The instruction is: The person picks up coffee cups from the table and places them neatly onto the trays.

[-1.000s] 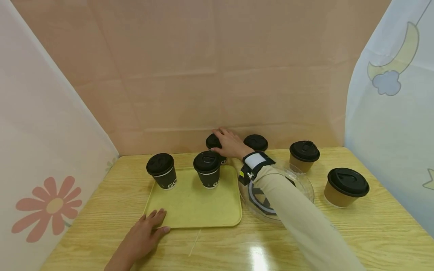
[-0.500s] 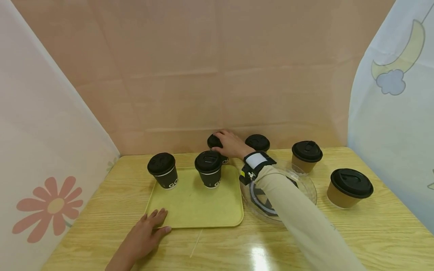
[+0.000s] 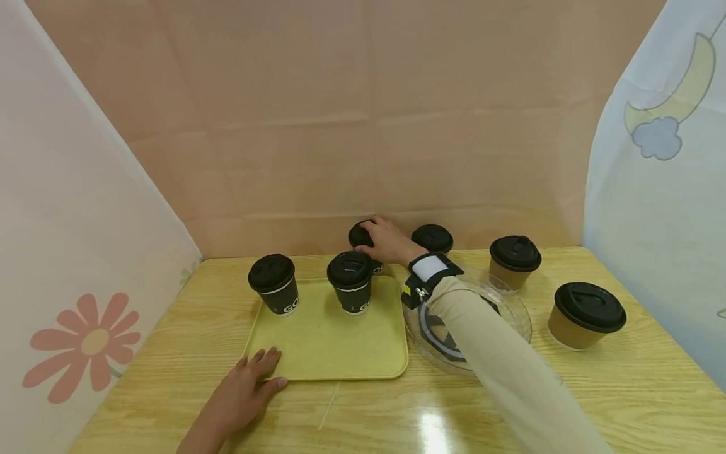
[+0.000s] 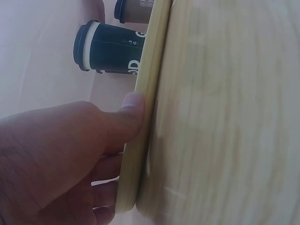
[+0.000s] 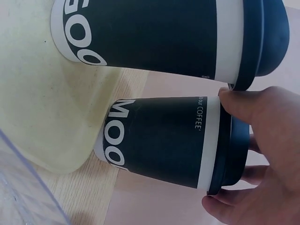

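Note:
At the back, my right hand holds a black paper coffee cup by its black lid, thumb on one side and fingers on the other. This cup stands just behind the yellow tray, with its base by the tray's back edge. Two more lidded black cups stand on the tray: one at the back left, the other just in front of the gripped cup. My left hand rests at the tray's front left corner, thumb against the front edge and fingers along the left side.
Under my right forearm lies a round clear plastic container with dark pieces in it. A black-lidded cup stands behind it. Brown lidded cups stand at the back right and farther right. A beige sheet hangs behind the table.
The whole head view has shifted slightly to the right. My right hand stays on the back cup and my left hand on the tray corner.

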The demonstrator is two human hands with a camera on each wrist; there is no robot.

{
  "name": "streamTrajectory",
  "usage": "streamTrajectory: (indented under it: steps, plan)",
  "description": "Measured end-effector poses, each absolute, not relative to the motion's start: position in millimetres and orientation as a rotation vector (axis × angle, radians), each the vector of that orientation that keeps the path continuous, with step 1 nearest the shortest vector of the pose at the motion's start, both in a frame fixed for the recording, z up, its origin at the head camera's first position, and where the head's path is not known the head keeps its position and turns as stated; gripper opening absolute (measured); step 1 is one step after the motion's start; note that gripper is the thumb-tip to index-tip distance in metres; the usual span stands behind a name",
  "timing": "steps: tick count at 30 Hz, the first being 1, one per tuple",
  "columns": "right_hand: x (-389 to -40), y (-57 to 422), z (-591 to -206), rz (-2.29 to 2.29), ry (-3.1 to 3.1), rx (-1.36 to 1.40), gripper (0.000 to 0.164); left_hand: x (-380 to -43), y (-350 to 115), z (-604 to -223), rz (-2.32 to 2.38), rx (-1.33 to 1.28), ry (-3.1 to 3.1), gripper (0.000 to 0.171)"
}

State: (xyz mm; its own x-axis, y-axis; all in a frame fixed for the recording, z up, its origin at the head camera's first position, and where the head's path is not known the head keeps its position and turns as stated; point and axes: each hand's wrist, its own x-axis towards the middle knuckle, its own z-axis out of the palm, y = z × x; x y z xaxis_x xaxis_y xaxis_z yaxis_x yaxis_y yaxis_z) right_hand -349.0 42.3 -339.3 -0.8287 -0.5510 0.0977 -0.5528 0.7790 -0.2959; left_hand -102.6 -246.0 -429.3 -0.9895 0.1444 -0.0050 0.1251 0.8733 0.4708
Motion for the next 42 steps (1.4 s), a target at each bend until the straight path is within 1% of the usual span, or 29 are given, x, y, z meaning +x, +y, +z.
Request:
streamTrajectory:
  steps: [6,21,35,42]
  plan:
    - [-348.4,41.9,-337.2,0.525,-2.935,0.962,0.061,-101.1,-245.4,-430.9,0.765,0.228,3.032,0.058]
    - [-345.3,49.1,-334.5,0.57,-2.917,0.925,0.061,-104.0,-244.8,-429.2,0.761,0.218,2.993,0.059]
    - [-334.2,73.9,-321.3,0.641,-2.855,0.853,0.061,-106.8,-243.6,-429.4,0.765,0.23,3.0,0.058]
    - [-323.2,83.7,-315.5,0.68,-2.845,0.833,0.061,-107.2,-245.1,-430.7,0.752,0.252,3.019,0.057]
